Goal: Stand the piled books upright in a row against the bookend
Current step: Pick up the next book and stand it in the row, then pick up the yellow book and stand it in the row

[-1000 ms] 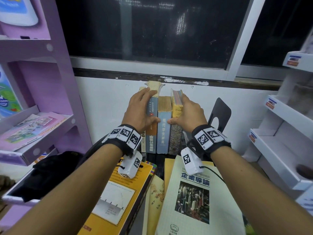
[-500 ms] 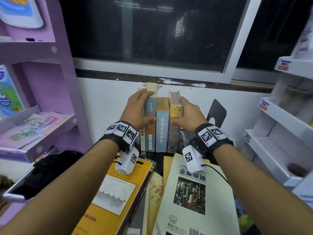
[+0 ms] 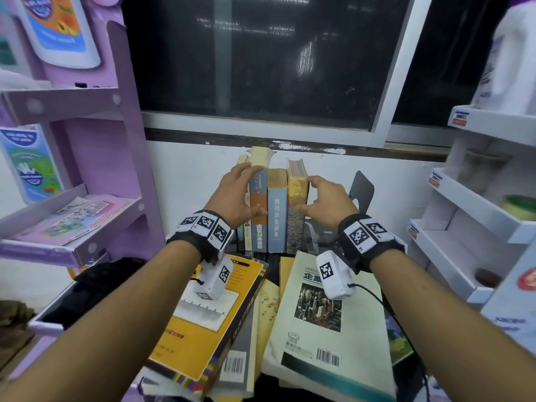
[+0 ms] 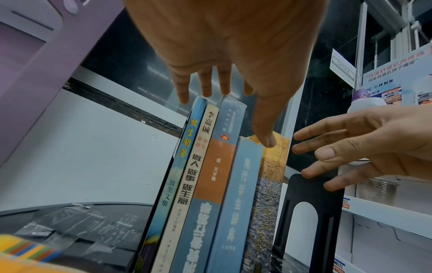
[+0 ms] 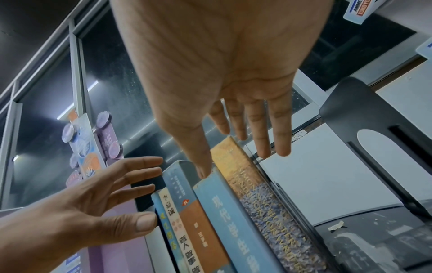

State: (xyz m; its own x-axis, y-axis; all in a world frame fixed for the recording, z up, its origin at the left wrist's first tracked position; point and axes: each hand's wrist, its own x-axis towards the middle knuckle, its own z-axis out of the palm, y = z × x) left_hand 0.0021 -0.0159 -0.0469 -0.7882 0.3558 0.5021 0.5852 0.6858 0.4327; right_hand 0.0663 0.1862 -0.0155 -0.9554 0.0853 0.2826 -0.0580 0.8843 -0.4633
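Several books (image 3: 274,210) stand upright in a row by the wall, spines toward me. My left hand (image 3: 249,190) is at the row's left end, fingers straight over the book tops (image 4: 211,103) and thumb across the blue-and-orange spine (image 3: 258,204). My right hand (image 3: 313,195) hovers at the right end beside the yellow book (image 3: 295,195), fingers spread (image 4: 327,153) and holding nothing. The black bookend (image 3: 361,190) stands just right of that hand, with a gap between it and the yellow book (image 5: 236,158). More books lie piled flat in front: a yellow one (image 3: 203,329) and a pale green one (image 3: 348,329).
A purple shelf unit (image 3: 87,175) stands at the left, with a black object (image 3: 95,280) below it. White shelves (image 3: 464,227) stand at the right. The window (image 3: 261,68) and white wall (image 3: 185,184) are behind the row. The dark tabletop (image 4: 70,221) lies left of the books.
Both hands pressed the row from its two ends before. The right hand's fingers have now come off the yellow book and spread, and the left hand has loosened. The row stays standing.
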